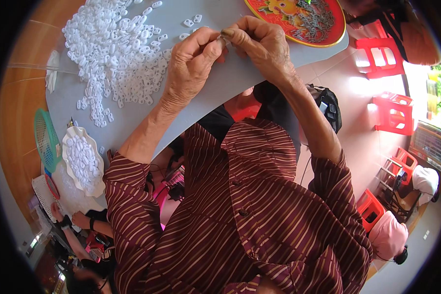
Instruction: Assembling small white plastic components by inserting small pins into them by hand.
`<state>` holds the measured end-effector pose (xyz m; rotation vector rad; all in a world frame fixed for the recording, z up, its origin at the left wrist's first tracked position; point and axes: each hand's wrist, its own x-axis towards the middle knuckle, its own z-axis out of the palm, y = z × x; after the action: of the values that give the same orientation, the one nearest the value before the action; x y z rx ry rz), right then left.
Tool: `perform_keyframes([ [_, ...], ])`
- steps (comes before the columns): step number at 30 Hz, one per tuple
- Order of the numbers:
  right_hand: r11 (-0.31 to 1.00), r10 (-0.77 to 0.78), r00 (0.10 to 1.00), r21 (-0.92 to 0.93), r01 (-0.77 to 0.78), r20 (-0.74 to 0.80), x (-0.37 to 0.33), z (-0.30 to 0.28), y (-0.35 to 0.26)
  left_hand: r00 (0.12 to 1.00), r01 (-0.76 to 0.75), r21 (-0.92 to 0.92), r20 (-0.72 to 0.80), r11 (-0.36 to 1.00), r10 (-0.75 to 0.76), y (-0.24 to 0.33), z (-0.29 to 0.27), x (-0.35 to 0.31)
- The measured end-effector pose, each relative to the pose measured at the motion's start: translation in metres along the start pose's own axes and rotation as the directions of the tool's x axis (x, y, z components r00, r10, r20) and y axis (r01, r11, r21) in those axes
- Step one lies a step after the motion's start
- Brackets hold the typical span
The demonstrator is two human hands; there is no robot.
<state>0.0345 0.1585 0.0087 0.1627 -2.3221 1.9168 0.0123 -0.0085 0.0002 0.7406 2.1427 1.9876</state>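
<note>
Both my hands meet above the grey table [215, 93], fingertips pinched together. Between the thumb and fingers of my left hand [193, 59] is a small white plastic piece [222, 41], mostly covered by the fingers. My right hand [264, 46] is closed at the same spot, thumb pressed against its forefinger; what it pinches is hidden. A large pile of small white plastic pieces [108, 44] with holes spreads left of my hands. Close beyond my right hand stands a red patterned tray [339, 29] holding many small grey metal parts [318, 24].
A white scalloped dish [101, 169] of white pieces stands at the table's left, beside a green mesh basket [46, 139]. Another person's hands [78, 220] work at the lower left. Red stools [394, 112] and seated people are at the right. A black bag [330, 108] is below the table edge.
</note>
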Motion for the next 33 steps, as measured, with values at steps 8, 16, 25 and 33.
perform_keyframes([
  [8,0.988,0.136,0.991,0.065,-0.137,0.011,0.001,-0.002,-0.005,0.999,-0.006,-0.024,-0.044,1.000,0.005,-0.001,0.002,-0.001],
  [16,0.997,0.035,0.999,0.067,-0.036,0.016,-0.002,-0.001,-0.003,0.999,-0.004,-0.080,-0.042,0.997,0.001,-0.005,0.002,-0.003],
  [25,0.997,0.038,0.992,0.069,-0.030,-0.123,-0.007,0.012,-0.001,0.999,0.021,-0.155,-0.045,0.988,-0.028,-0.005,0.005,-0.003],
  [33,0.968,-0.066,0.998,0.244,0.066,-0.007,-0.006,0.005,0.007,1.000,0.021,0.025,-0.019,0.999,-0.021,0.010,-0.010,0.006],
])
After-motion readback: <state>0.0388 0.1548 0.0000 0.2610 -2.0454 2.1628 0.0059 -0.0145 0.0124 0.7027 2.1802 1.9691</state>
